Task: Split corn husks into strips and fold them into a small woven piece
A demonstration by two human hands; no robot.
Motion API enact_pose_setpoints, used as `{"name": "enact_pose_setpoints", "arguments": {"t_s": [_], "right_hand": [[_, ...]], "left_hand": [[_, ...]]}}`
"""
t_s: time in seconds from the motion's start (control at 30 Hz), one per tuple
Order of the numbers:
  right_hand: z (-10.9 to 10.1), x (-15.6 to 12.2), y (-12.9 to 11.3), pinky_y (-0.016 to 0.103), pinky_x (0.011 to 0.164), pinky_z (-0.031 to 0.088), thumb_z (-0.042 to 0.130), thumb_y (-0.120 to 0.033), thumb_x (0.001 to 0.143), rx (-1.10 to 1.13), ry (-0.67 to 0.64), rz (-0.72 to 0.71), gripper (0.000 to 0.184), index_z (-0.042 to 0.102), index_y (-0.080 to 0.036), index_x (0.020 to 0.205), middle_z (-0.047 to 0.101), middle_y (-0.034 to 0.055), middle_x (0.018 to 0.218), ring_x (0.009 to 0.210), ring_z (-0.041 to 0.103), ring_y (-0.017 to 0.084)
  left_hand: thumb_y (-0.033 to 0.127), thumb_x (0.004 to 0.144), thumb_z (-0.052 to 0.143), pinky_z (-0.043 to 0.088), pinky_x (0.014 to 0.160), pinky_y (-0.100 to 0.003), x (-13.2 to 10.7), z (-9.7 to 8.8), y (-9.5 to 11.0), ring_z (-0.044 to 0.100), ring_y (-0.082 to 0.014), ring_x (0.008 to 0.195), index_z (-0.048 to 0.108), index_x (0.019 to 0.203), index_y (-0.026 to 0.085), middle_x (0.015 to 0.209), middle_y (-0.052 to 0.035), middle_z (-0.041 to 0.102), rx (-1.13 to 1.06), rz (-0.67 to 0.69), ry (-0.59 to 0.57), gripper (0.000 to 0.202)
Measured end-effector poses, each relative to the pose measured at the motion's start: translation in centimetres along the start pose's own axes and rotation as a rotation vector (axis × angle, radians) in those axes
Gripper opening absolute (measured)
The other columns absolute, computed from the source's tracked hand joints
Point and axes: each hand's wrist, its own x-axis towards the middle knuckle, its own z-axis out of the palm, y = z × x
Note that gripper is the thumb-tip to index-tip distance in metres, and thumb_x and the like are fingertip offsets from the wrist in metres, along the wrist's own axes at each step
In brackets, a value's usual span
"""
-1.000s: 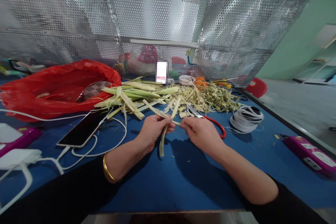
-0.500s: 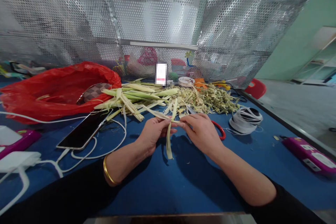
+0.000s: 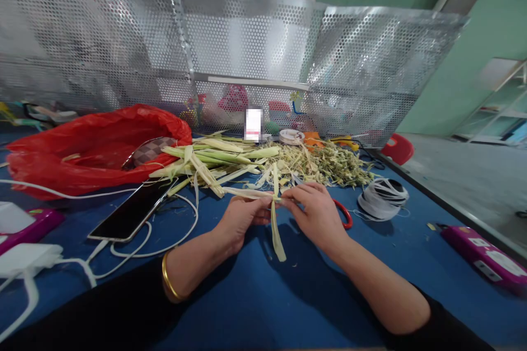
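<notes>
Pale green strips of corn husk cross each other just above the blue table. My left hand pinches the crossing from the left between thumb and fingers. From the other side, the fingertips of my right hand are closed on the short end of the crosswise strip. One strip hangs down between the hands, one stands up behind the crossing, and another trails off to the left. Close beside my right hand lies a red looped handle, the rest of it hidden.
Behind my hands lie a heap of corn husks and dried plant scraps. At left are a red plastic bag, a phone and white cables. A white string spool and a purple power strip are at right.
The crossing of the strips has moved slightly right, with the hanging strip now slanting right. The left-hand strip lies more level. Both hands keep their hold; the camera view has tilted up slightly.
</notes>
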Motion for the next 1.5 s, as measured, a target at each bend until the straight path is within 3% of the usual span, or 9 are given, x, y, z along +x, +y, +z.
{"name": "enact_pose_setpoints", "arguments": {"t_s": [0.1, 0.3, 0.67, 0.77, 0.87, 1.0, 1.1, 1.23, 1.5], "right_hand": [[0.0, 0.0, -0.1, 0.034, 0.091, 0.031, 0.051, -0.019, 0.089, -0.012, -0.012, -0.03, 0.017, 0.064, -0.022, 0.078, 0.069, -0.0004, 0.077, 0.075, 0.061, 0.014], [-0.2, 0.1, 0.1, 0.033, 0.088, 0.034, 0.05, -0.02, 0.09, 0.009, -0.006, -0.014, 0.018, 0.063, -0.022, 0.077, 0.068, -0.0007, 0.076, 0.073, 0.06, 0.014], [-0.8, 0.3, 0.9, 0.035, 0.093, 0.032, 0.046, -0.018, 0.091, -0.085, 0.118, -0.041, 0.021, 0.063, -0.022, 0.08, 0.068, 0.0011, 0.078, 0.073, 0.06, 0.015], [-1.1, 0.4, 0.8, 0.036, 0.094, 0.031, 0.045, -0.016, 0.09, -0.157, 0.118, -0.052, 0.021, 0.063, -0.021, 0.08, 0.067, 0.0019, 0.079, 0.074, 0.06, 0.016], [-1.3, 0.5, 0.6, 0.037, 0.095, 0.03, 0.046, -0.013, 0.089, -0.218, 0.108, -0.074, 0.022, 0.064, -0.021, 0.08, 0.066, 0.002, 0.077, 0.073, 0.059, 0.015], [-1.1, 0.5, 0.4, 0.036, 0.094, 0.03, 0.046, -0.009, 0.088, -0.236, 0.107, -0.17, 0.023, 0.064, -0.021, 0.08, 0.065, 0.0015, 0.074, 0.071, 0.057, 0.015], [-0.7, 0.3, 0.0, 0.035, 0.093, 0.031, 0.045, -0.009, 0.088, -0.198, 0.123, -0.252, 0.023, 0.064, -0.02, 0.081, 0.064, 0.0009, 0.073, 0.07, 0.057, 0.014], [-0.3, 0.1, -0.3, 0.036, 0.093, 0.032, 0.045, -0.013, 0.09, -0.164, 0.129, -0.292, 0.021, 0.064, -0.021, 0.083, 0.065, 0.0008, 0.073, 0.07, 0.059, 0.014], [-0.6, 0.4, 0.3, 0.034, 0.091, 0.034, 0.048, -0.021, 0.092, -0.115, 0.155, -0.244, 0.018, 0.063, -0.021, 0.083, 0.066, 0.0005, 0.074, 0.07, 0.059, 0.014]], "left_hand": [[0.035, 0.062, 0.077, 0.049, 0.056, -0.022, 0.0, 0.0, -0.1, 0.062, -0.012, 0.058, 0.07, 0.083, 0.009, 0.075, -0.0088, 0.07, 0.013, -0.001, -0.03, 0.033], [0.033, 0.058, 0.08, 0.042, 0.047, -0.016, 0.7, -0.6, 0.3, 0.05, -0.0049, 0.046, 0.07, 0.079, 0.012, 0.056, 0.0032, 0.057, -0.148, 0.068, 0.136, 0.032], [0.032, 0.062, 0.074, 0.04, 0.046, -0.018, 1.8, -1.9, 1.5, 0.046, -0.0052, 0.043, 0.066, 0.075, 0.013, 0.052, 0.0047, 0.054, -0.206, 0.098, 0.335, 0.024], [0.034, 0.063, 0.073, 0.039, 0.048, -0.019, 2.6, -2.9, 1.8, 0.047, -0.0077, 0.047, 0.067, 0.07, 0.015, 0.053, 0.0032, 0.054, 0.012, 0.177, 0.393, 0.021], [0.027, 0.063, 0.072, 0.044, 0.066, -0.024, 2.6, -3.5, 2.2, 0.059, -0.0168, 0.074, 0.072, 0.075, 0.019, 0.075, -0.0041, 0.067, 0.413, 0.469, 0.434, 0.014], [0.032, 0.08, 0.058, 0.038, 0.092, -0.03, 1.5, -2.9, 2.5, 0.057, -0.0223, 0.1, 0.074, 0.09, 0.025, 0.097, -0.0052, 0.07, 0.813, 0.82, 0.285, 0.02], [0.039, 0.085, 0.05, 0.042, 0.082, -0.029, 0.7, -1.9, 2.2, 0.06, -0.0211, 0.087, 0.073, 0.084, 0.022, 0.087, -0.0039, 0.071, 0.847, 0.715, 0.051, 0.029], [0.044, 0.081, 0.054, 0.045, 0.058, -0.025, 0.4, -1.1, 1.5, 0.055, -0.0132, 0.054, 0.064, 0.063, 0.015, 0.059, -0.0005, 0.06, 0.537, 0.35, -0.251, 0.035], [0.045, 0.073, 0.064, 0.043, 0.049, -0.02, 0.4, -1.0, 1.5, 0.06, -0.0123, 0.06, 0.069, 0.092, 0.013, 0.079, -0.0065, 0.068, 0.239, 0.007, -0.185, 0.037]]}}
